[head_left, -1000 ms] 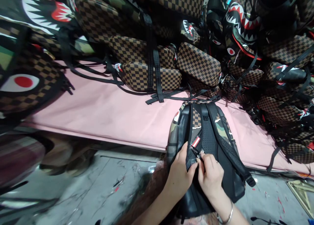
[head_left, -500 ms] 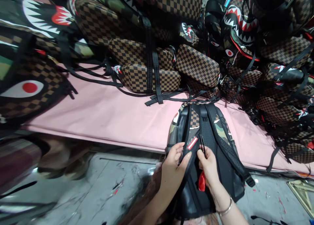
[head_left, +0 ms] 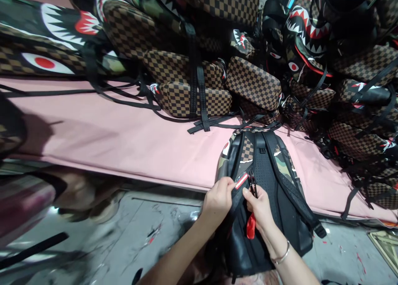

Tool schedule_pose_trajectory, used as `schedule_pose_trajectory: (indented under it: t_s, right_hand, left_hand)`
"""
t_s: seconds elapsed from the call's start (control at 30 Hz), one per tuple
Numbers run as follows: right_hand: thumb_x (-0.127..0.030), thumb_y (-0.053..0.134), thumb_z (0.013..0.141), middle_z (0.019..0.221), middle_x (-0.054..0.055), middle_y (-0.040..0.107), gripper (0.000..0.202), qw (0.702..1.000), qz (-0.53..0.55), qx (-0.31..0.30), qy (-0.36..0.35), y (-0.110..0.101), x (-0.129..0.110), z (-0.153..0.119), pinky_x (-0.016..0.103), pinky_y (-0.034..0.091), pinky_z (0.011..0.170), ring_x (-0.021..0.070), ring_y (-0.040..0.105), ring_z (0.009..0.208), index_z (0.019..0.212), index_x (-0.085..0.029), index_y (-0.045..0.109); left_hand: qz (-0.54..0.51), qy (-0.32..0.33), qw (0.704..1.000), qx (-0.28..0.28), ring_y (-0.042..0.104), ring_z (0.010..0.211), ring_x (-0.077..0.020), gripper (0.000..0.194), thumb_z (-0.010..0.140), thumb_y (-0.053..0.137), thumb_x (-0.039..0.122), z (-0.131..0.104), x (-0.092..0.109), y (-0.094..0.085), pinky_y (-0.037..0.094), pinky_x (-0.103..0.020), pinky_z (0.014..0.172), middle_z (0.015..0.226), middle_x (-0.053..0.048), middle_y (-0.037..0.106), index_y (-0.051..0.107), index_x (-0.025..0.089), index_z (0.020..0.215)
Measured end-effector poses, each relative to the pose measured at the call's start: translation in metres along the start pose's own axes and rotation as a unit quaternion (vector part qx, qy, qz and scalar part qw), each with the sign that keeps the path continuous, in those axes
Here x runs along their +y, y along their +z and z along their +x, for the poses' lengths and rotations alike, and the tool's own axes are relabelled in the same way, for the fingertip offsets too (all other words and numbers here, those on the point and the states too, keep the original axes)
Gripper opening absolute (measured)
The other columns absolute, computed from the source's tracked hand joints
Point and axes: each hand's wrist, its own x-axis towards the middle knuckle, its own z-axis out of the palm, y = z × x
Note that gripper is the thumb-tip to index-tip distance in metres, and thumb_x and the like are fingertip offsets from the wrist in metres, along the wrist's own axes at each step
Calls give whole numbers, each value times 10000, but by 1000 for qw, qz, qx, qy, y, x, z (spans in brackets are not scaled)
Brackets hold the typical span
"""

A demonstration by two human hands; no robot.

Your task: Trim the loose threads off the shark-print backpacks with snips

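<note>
A black backpack (head_left: 267,218) with checkered and camouflage patches leans back-panel up against the edge of the pink-covered table. My left hand (head_left: 219,198) pinches the backpack's left shoulder strap (head_left: 239,200) beside a red-and-white label (head_left: 241,180). In my right hand (head_left: 259,204) is a pair of dark thread snips (head_left: 253,185), blades pointing up, close to the label. A red piece (head_left: 250,226) hangs below that hand, seemingly attached to the snips. Whether the blades touch the strap I cannot tell.
Checkered backpacks (head_left: 195,98) with shark-face prints are piled along the back of the pink table (head_left: 124,131). More bags (head_left: 357,140) are heaped at right. Loose straps trail over the table. Thread scraps litter the grey floor (head_left: 149,235). Someone's blurred body (head_left: 27,210) shows at left.
My left hand has shifted its grip up to the label's edge, and the right hand's snips have come nearer the label. At far left, a bag has moved back out of view.
</note>
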Motion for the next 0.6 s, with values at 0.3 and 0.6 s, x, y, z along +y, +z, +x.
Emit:
schedule_pose_trajectory:
  t_s: [0.3,0.6]
  right_hand:
    - [-497,705,597,439,-122,245,436,999,-31,-6,6,4,6,0,188,97,367,28,147,383,603,-194,391]
    - [-524,559,751,542,-60,406,344,979,-188,-40,-63,-14,-5,9,190,247,423,78,317,466,772,-180,563]
  left_hand:
    - [-13,-106,988,114,616,910,-207,322,729,507,268,40,-53,-48,516,-362,787,1171,-128,512,566,178,1032]
    - [-390,-283,837,-258,629,837,-244,591,605,701,372,-5,-12,-26,500,-354,747,937,-108,666,519,112,1103]
